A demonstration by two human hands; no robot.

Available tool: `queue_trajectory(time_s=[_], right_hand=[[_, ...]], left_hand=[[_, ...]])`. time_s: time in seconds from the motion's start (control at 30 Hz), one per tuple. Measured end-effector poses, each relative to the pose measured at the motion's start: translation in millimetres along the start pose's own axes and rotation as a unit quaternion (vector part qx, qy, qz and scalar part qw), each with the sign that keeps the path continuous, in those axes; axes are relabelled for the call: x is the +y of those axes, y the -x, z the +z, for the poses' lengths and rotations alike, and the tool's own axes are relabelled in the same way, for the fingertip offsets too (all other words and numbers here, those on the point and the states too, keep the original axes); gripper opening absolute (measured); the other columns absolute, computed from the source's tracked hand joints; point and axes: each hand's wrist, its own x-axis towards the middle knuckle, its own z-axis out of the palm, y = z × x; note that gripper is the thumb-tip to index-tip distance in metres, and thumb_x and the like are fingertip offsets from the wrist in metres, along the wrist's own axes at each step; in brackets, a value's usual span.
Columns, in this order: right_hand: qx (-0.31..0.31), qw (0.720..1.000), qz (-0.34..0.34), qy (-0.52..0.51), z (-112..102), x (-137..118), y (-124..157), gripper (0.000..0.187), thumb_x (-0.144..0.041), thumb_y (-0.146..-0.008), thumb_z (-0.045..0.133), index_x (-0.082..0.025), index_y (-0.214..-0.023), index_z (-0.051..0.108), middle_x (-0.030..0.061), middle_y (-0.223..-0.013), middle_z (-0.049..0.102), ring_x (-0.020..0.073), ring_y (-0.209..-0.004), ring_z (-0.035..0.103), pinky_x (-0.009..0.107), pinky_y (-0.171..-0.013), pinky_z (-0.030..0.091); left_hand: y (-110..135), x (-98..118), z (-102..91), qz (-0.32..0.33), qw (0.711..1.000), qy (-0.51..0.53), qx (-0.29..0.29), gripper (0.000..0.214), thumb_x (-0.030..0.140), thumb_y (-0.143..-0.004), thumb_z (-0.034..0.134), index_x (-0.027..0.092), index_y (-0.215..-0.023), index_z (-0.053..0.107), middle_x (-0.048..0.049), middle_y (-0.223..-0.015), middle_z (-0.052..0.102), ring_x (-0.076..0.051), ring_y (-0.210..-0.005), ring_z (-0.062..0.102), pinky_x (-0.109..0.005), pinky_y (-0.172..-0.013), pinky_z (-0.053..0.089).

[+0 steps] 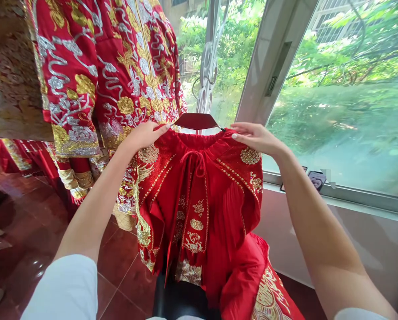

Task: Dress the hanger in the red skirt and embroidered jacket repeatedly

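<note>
A red embroidered garment [215,195] with gold beading and a tied ribbon bow at its gathered top hangs from a dark red hanger [195,121]. My left hand [144,135] is closed on the garment's left shoulder beside the hanger, with the thumb along the edge. At the opposite shoulder, my right hand [259,137] pinches the cloth, its fingers partly extended. The hanger's metal hook rises at a white metal stand [206,73]. Below, more red fabric with gold embroidery [268,289] lies bunched next to a black surface [172,298].
A red jacket with gold and silver embroidery [119,75] hangs close on the left, with further garments [19,155] behind it. Windows [335,111] stand on the right, and a phone [316,180] leans on the sill. The floor has dark red tiles [125,266].
</note>
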Motion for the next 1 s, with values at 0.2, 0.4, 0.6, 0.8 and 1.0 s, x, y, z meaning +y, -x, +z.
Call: queue_trajectory(time_s=[0.2,0.4,0.6,0.8,1.0], right_hand=[[0.005,0.998,0.026,-0.063,7,22,-7,0.044,-0.054,-0.079,0.059,-0.018,-0.098,0.075,0.0043,-0.086,0.071,0.0203,-0.077,0.063,0.032,-0.068,0.051],[0.094,0.986,0.019,-0.136,6,25,-12,0.048,-0.061,-0.077,0.059,-0.019,-0.095,0.074,0.0047,-0.082,0.070,0.0185,-0.074,0.062,0.030,-0.067,0.050],[-0.052,0.984,0.076,-0.151,-9,18,-7,0.048,-0.060,-0.078,0.061,-0.019,-0.098,0.074,0.0056,-0.087,0.073,0.0180,-0.075,0.064,0.029,-0.067,0.050],[-0.095,0.964,0.143,-0.204,-23,27,3,0.046,-0.057,-0.064,0.076,-0.018,-0.089,0.072,0.0048,-0.086,0.072,0.0164,-0.074,0.064,0.027,-0.065,0.051],[-0.038,0.941,0.236,-0.240,-26,27,15,0.050,-0.057,-0.045,0.086,-0.017,-0.066,0.064,0.0015,-0.063,0.066,0.0122,-0.055,0.058,0.021,-0.049,0.044]], left_hand=[[-9,-20,8.7,-0.002,0.998,0.067,-0.001,0.047,0.045,-0.083,0.058,0.021,-0.048,0.039,0.0029,-0.048,0.033,-0.012,-0.050,0.028,-0.029,-0.056,0.023],[-8,-31,10.7,0.011,0.983,0.158,0.092,0.051,0.059,-0.080,0.058,0.020,-0.050,0.042,0.0020,-0.052,0.037,-0.013,-0.053,0.034,-0.027,-0.056,0.031],[-7,-41,1.5,-0.140,0.939,0.302,-0.091,0.043,0.058,-0.070,0.067,0.018,-0.057,0.060,-0.0031,-0.051,0.054,-0.016,-0.054,0.054,-0.028,-0.054,0.044],[-2,-61,13.1,-0.136,0.918,0.357,-0.107,0.040,0.046,-0.053,0.083,0.015,-0.077,0.071,-0.0057,-0.065,0.068,-0.019,-0.065,0.065,-0.029,-0.062,0.053],[-3,-68,24.7,-0.115,0.923,0.344,-0.129,0.050,0.054,-0.059,0.075,0.013,-0.087,0.073,-0.0048,-0.073,0.072,-0.021,-0.072,0.067,-0.032,-0.070,0.056]])
